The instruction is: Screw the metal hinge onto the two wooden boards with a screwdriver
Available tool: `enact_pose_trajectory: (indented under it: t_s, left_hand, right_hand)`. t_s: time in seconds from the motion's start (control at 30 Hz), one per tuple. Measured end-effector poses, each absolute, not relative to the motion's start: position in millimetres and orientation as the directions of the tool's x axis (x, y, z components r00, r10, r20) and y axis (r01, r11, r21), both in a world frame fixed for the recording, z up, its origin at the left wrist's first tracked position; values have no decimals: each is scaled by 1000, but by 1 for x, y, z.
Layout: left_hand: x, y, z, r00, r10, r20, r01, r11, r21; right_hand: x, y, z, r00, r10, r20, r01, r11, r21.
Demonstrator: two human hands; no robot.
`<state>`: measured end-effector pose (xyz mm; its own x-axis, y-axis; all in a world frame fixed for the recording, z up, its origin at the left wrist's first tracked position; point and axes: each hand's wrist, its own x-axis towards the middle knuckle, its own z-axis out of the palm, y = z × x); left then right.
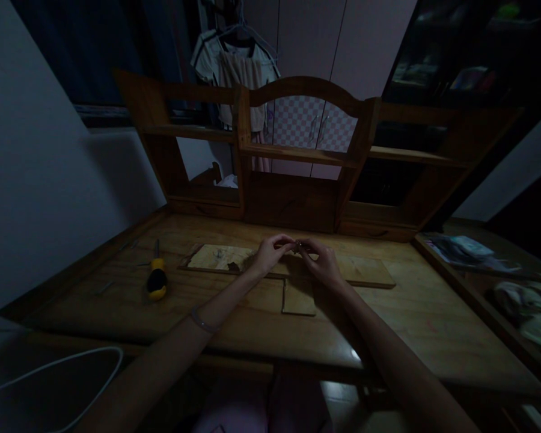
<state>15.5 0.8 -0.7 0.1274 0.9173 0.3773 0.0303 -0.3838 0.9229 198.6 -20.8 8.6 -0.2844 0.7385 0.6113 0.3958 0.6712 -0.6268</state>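
Observation:
My left hand (pixel 271 252) and my right hand (pixel 321 260) meet above a long wooden board (pixel 365 270) lying across the desk. Between their pinched fingertips is a small dark object (pixel 298 246), too small and dim to name. Both hands are closed on it. The board's left end is rough and broken, with a dark chip (pixel 233 266) on it. In front of the board lies a small, roughly square wooden piece (pixel 299 299), partly in the shadow of my right arm.
A yellow and black screwdriver (pixel 157 279) lies on the left of the desk (pixel 410 325), with small thin pieces (pixel 104 287) near it. A wooden shelf unit (pixel 293 157) stands along the back edge. Cloth (pixel 529 310) lies on the surface at right. A white cable (pixel 67 359) loops at lower left.

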Motion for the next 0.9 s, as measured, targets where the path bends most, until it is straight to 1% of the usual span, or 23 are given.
enact_pose_trajectory:
  t_s: [0.2, 0.53, 0.63, 0.73, 0.9]
  left_hand:
    - [16, 1, -1, 140, 915, 378, 22, -385, 923]
    - [17, -3, 3, 142, 927, 348, 40, -357, 933]
    - [17, -4, 4, 143, 921, 363, 42, -372, 927]
    - [16, -2, 3, 131, 914, 384, 38, -392, 919]
    - [12, 3, 1, 74, 924, 376, 28, -379, 925]
  right_hand:
    - [201, -24, 12, -332, 717, 613, 410, 695, -591]
    - [201, -21, 10, -346, 712, 611, 410, 700, -584]
    - [201, -22, 10, -344, 715, 608, 415, 697, -585]
    - [201, -22, 10, -339, 715, 611, 419, 696, -583]
    - [201, -22, 10, -321, 714, 622, 424, 696, -580]
